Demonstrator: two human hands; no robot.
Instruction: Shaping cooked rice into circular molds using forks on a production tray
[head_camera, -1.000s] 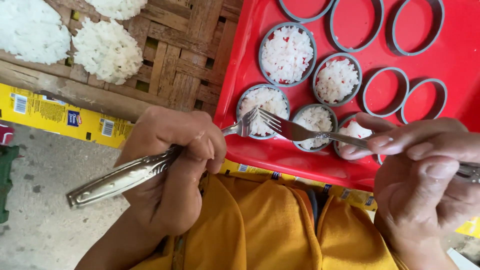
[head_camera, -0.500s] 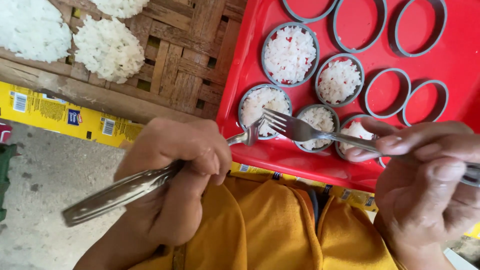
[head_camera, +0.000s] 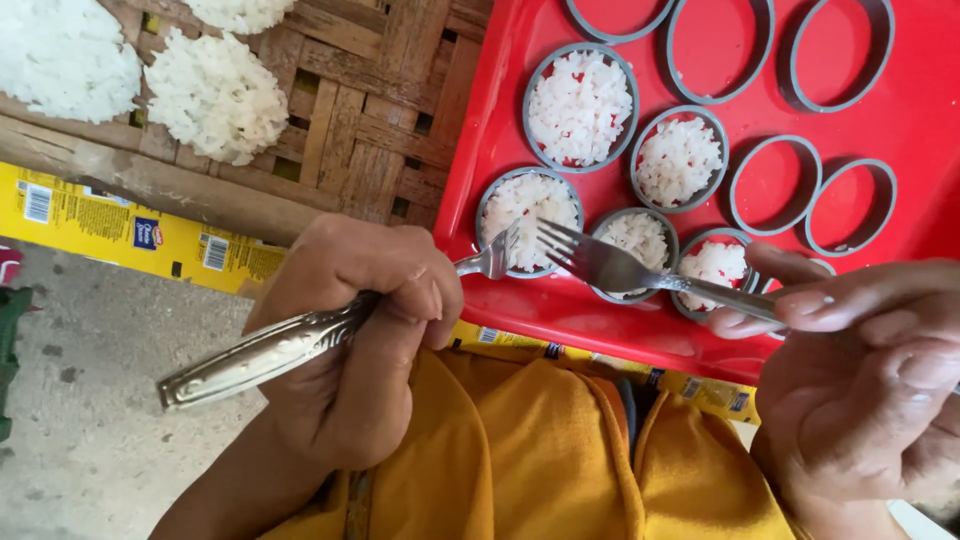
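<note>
My left hand (head_camera: 360, 340) grips a metal fork (head_camera: 290, 342) with an ornate handle; its tines rest at the edge of a grey ring filled with white rice (head_camera: 528, 205). My right hand (head_camera: 860, 370) holds a second fork (head_camera: 640, 275), tines pointing left over another rice-filled ring (head_camera: 632, 238). Both rings sit on a red tray (head_camera: 480, 160). The two forks' tines nearly meet above the tray's near edge.
More grey rings lie on the tray, some packed with rice (head_camera: 580, 105), some unfilled (head_camera: 768, 185). Mounds of rice (head_camera: 215, 95) sit on a woven bamboo mat (head_camera: 370, 90) at left. Yellow cardboard (head_camera: 120, 225) lies below it. My orange garment (head_camera: 520, 450) fills the foreground.
Both forks shifted slightly right and down along the tray's near rings; the right fork's tines now sit over the neighbouring ring. The tray and rings have not moved.
</note>
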